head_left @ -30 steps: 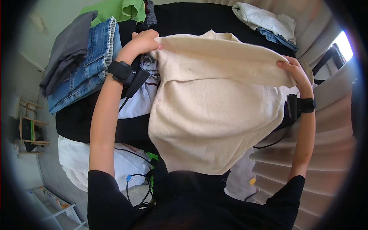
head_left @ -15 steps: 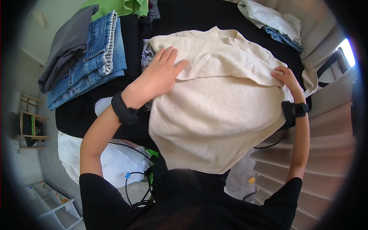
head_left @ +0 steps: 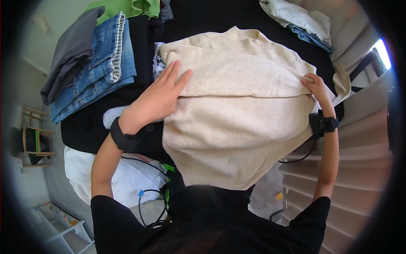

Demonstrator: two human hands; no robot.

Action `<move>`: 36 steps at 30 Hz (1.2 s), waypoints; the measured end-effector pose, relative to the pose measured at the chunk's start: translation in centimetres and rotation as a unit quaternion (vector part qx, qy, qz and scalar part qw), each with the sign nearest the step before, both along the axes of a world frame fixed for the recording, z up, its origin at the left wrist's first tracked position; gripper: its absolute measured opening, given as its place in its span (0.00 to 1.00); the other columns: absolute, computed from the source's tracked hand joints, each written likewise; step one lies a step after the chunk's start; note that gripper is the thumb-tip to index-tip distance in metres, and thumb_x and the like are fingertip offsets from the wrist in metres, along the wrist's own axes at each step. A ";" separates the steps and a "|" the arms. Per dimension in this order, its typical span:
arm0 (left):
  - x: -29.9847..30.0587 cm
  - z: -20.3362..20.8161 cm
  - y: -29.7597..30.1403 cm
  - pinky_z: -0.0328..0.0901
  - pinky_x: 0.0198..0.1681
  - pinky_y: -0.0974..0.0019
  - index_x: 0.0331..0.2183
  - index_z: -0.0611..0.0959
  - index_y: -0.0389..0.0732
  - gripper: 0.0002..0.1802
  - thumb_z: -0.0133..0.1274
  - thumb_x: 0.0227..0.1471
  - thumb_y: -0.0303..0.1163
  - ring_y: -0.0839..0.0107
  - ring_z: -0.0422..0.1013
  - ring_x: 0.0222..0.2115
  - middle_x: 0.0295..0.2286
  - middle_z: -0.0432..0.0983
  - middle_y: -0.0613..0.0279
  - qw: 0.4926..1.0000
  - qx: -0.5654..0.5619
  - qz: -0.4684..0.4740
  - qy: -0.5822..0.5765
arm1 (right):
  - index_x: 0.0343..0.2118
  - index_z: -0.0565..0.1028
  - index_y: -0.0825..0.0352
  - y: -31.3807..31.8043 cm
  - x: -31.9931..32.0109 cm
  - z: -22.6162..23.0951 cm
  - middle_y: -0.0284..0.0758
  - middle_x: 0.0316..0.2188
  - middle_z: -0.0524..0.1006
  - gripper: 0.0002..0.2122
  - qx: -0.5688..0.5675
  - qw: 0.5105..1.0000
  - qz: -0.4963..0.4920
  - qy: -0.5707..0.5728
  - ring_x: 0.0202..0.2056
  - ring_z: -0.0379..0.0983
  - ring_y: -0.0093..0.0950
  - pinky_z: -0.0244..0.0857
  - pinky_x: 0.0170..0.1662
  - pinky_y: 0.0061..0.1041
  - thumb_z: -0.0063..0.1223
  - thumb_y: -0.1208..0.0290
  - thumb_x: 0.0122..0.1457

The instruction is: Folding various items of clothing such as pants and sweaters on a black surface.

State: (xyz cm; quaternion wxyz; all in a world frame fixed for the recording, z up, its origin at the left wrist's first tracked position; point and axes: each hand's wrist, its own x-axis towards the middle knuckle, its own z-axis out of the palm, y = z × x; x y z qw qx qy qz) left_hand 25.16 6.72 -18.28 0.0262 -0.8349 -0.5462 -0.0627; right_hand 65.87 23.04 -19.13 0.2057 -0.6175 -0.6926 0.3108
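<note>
A cream knit sweater (head_left: 237, 122) lies spread out before me, its ribbed collar (head_left: 245, 42) at the far side and its hem hanging toward my body. Across its upper part runs a folded-over layer (head_left: 241, 78) with a nearly straight lower edge. My left hand (head_left: 163, 91) rests on the left end of that layer, fingers stretched out and flat. At the right end, my right hand (head_left: 315, 86) pinches the layer near its edge. Beyond that hand a cream sleeve-like piece (head_left: 341, 84) sticks out to the right.
Folded blue jeans (head_left: 103, 63) and dark grey trousers (head_left: 72, 55) are stacked at left on the black-covered surface (head_left: 203, 17). Green cloth (head_left: 127, 9) lies behind them. Folded white clothing (head_left: 298, 21) sits far right, beside a beige curtain (head_left: 351, 161). A black cable (head_left: 165, 207) loops below.
My left hand has slid left and slightly toward me. The folded layer lies smoother, its lower edge straighter and nearer, and more of the collar shows. My right hand has barely moved.
</note>
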 end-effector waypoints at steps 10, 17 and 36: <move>1.4 1.0 -1.0 0.58 0.45 0.66 0.41 0.69 0.33 0.21 0.49 0.43 0.31 0.54 0.61 0.43 0.45 0.60 0.49 0.976 0.024 0.165 -0.142 | 0.34 0.70 0.68 1.9 -13.9 3.3 0.40 0.30 0.72 0.13 0.341 0.906 0.248 0.033 0.33 0.70 0.35 0.63 0.37 0.28 0.53 0.70 0.44; 1.4 -0.7 -1.6 0.62 0.31 0.63 0.37 0.71 0.37 0.18 0.50 0.37 0.19 0.57 0.67 0.26 0.33 0.62 0.54 0.948 0.086 0.157 -0.263 | 0.31 0.72 0.70 0.5 -31.2 3.0 0.37 0.24 0.72 0.14 0.190 0.890 0.411 0.050 0.29 0.68 0.26 0.61 0.33 0.23 0.49 0.62 0.49; 0.2 0.1 -2.1 0.59 0.30 0.69 0.39 0.72 0.36 0.18 0.49 0.40 0.24 0.66 0.61 0.25 0.26 0.61 0.58 0.922 0.076 0.181 -0.333 | 0.33 0.72 0.69 -1.6 -28.5 0.6 0.42 0.31 0.73 0.10 0.280 0.911 0.229 0.199 0.35 0.69 0.39 0.62 0.38 0.28 0.46 0.72 0.47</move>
